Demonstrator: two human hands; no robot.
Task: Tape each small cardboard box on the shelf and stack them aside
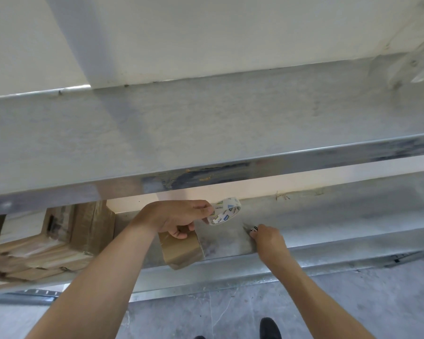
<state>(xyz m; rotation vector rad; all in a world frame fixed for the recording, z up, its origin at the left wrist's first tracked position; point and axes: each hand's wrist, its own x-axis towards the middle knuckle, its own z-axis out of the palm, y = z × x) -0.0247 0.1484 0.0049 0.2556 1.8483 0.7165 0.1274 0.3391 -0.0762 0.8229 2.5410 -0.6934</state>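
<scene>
The small brown cardboard box (181, 250) sits on the lower metal shelf (328, 231), directly under the left hand (174, 216), whose thumb presses its top while the fingers pinch a roll of clear tape with a white printed core (224, 211) just above and right of it. The right hand (267, 238), to the box's right, grips a small dark tool, too blurred to identify. Glossy tape streaks the box. Stacked brown cardboard boxes (47, 250) lie left, partly hidden by the upper shelf.
</scene>
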